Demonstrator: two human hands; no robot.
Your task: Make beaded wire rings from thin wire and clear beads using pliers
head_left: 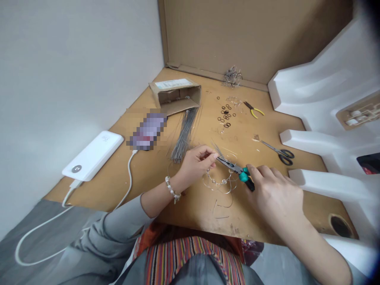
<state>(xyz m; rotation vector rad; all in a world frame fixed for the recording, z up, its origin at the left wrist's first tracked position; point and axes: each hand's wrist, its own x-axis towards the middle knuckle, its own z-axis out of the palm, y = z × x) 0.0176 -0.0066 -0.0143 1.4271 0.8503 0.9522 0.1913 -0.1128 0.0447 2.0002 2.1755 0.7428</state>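
Beaded wire (pixel 224 182) — below pliers (pixel 236 169)

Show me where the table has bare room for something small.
Bare table shows between the white cable and wire bundle, and between the yellow-handled pliers, scissors and white foam. It's crowded around the left hand, right hand, teal-handled pliers and beaded wire, and among the black rings.

No wording legible for certain, white power bank (pixel 95 154) with faint digit-like marks (pixel 107 137) near its far end, a small pale sign in a grey disc (pixel 76 169) near its cable end, cardboard box (pixel 178 108) bearing a printed label (pixel 173 83) too small to read, phone (pixel 149 131) screen pixelated
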